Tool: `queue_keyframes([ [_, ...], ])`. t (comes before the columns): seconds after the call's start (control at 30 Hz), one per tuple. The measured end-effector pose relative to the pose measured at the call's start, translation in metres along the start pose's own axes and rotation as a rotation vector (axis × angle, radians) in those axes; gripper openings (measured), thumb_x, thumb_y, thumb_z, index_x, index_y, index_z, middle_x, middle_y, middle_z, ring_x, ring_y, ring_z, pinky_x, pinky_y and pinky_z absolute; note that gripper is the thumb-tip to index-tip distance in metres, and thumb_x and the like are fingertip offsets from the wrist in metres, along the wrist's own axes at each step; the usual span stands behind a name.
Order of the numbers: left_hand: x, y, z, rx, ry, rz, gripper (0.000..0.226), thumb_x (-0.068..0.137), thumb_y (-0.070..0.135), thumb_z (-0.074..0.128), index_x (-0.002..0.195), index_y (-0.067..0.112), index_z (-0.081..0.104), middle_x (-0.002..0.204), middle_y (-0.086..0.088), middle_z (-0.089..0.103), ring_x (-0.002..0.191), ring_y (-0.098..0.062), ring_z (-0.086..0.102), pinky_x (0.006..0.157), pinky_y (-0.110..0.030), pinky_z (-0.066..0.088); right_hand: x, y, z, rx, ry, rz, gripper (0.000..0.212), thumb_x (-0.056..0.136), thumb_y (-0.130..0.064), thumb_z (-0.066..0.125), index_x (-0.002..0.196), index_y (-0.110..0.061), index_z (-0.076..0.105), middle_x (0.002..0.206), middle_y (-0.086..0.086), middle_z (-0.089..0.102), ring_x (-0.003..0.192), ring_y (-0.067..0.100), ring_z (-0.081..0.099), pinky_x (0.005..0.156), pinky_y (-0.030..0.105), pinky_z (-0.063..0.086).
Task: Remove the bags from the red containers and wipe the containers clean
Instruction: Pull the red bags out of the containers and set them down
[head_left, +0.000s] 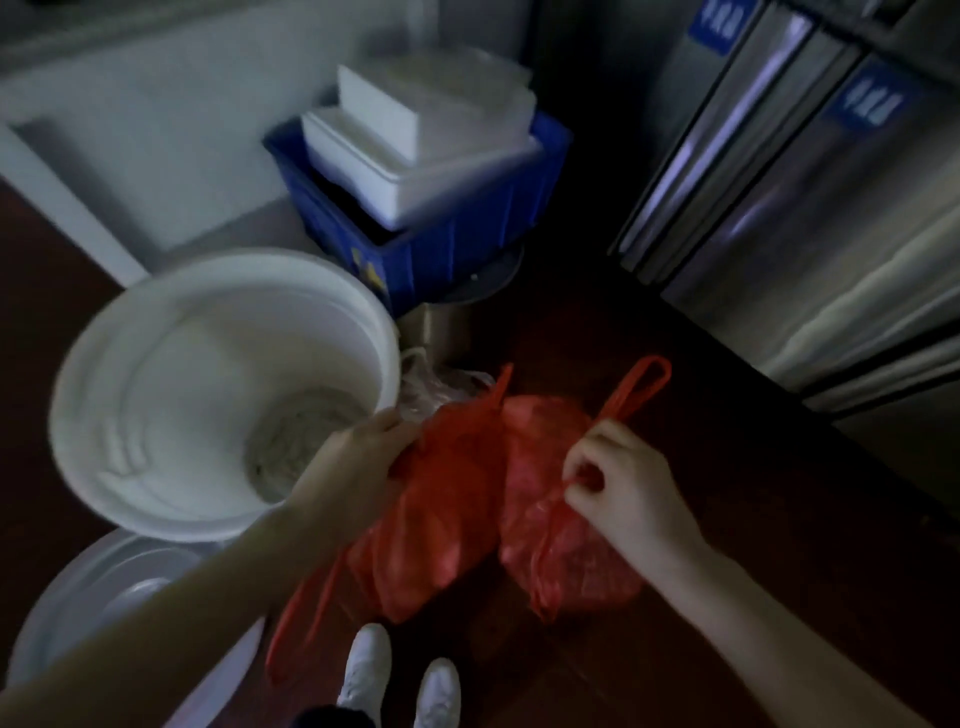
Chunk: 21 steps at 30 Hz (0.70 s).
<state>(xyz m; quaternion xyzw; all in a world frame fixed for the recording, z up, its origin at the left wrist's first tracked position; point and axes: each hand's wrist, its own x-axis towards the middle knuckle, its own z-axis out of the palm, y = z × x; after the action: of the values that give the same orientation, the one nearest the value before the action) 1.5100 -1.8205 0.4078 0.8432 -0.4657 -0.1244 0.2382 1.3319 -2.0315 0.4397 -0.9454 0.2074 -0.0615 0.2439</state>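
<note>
Over the dark floor (701, 649), just beside the round white plastic bucket (234, 260), the left hand (358, 457) grips the bunched neck of one thin red plastic carrier bag (447, 519) and the right hand (618, 478) pinches the loop handle of a second red bag (566, 545). Both bags seem to hang long axis vertical, handles up. Risk: the thin film tears or the pinched handle slips, and the contents drop.

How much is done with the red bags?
Done: the left bag and right bag seem out of any container. In hand: left hand grips the left bag, right hand pinches the right bag. Left: wiping; no red containers or cloth in view.
</note>
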Motion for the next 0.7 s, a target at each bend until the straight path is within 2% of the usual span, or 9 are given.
queue_keyframes([
  [0.07,0.006,0.0,-0.046,0.005,0.084,-0.001,0.034,0.063,0.017,0.056,0.094,0.012,0.069,0.087,-0.007,0.063,0.078,-0.034,0.064,0.065,-0.044,0.054,0.029,-0.034,-0.03,0.005,0.041,-0.077,0.021,0.065,-0.001,0.077,0.071,-0.017,0.064,0.083,-0.006,0.054,0.073,0.01,0.058,0.072,0.027,0.048],
  [0.17,0.008,-0.012,-0.099,0.027,0.204,-0.025,0.029,0.065,0.013,0.055,0.09,0.01,0.069,0.084,-0.007,0.062,0.076,-0.033,0.063,0.063,-0.044,0.053,0.073,-0.081,-0.053,0.014,0.095,-0.198,0.021,0.061,0.001,0.077,0.069,-0.014,0.066,0.081,-0.002,0.056,0.071,0.013,0.059,0.071,0.032,0.049],
  [0.3,0.01,-0.048,-0.146,0.078,0.242,-0.047,0.025,0.065,0.015,0.057,0.088,0.012,0.069,0.082,-0.004,0.062,0.073,-0.028,0.062,0.063,-0.041,0.052,0.128,-0.13,-0.05,0.022,0.105,-0.264,0.02,0.058,0.001,0.076,0.067,-0.014,0.067,0.078,-0.001,0.057,0.068,0.013,0.057,0.07,0.026,0.045],
  [0.37,0.012,-0.079,-0.157,0.108,0.244,-0.062,0.023,0.069,0.016,0.06,0.09,0.016,0.068,0.082,0.001,0.061,0.072,-0.021,0.059,0.064,-0.035,0.05,0.156,-0.149,-0.032,0.034,0.096,-0.288,0.02,0.058,0.002,0.076,0.067,-0.013,0.067,0.078,-0.001,0.057,0.068,0.013,0.057,0.07,0.024,0.044],
  [0.5,0.017,-0.158,-0.158,0.136,0.292,-0.149,0.025,0.074,0.009,0.069,0.095,0.022,0.068,0.083,0.013,0.052,0.072,-0.008,0.05,0.067,-0.026,0.038,0.211,-0.181,0.03,0.057,0.043,-0.321,0.019,0.06,0.003,0.074,0.068,-0.013,0.067,0.078,0.0,0.056,0.072,0.019,0.059,0.073,0.029,0.046],
  [0.6,0.019,-0.218,-0.15,0.111,0.278,-0.258,0.025,0.067,0.004,0.07,0.088,0.018,0.068,0.078,0.012,0.048,0.071,-0.014,0.052,0.066,-0.027,0.038,0.246,-0.203,0.089,0.058,-0.056,-0.305,0.016,0.063,0.002,0.072,0.069,-0.012,0.068,0.082,0.005,0.059,0.08,0.025,0.062,0.077,0.034,0.049],
  [0.7,0.022,-0.273,-0.135,0.045,0.252,-0.331,0.025,0.055,0.005,0.067,0.078,0.015,0.066,0.072,0.018,0.036,0.064,-0.017,0.048,0.057,-0.02,0.029,0.28,-0.216,0.151,0.044,-0.175,-0.259,0.012,0.065,0.0,0.071,0.071,-0.011,0.068,0.088,0.01,0.064,0.088,0.028,0.062,0.082,0.034,0.048],
])
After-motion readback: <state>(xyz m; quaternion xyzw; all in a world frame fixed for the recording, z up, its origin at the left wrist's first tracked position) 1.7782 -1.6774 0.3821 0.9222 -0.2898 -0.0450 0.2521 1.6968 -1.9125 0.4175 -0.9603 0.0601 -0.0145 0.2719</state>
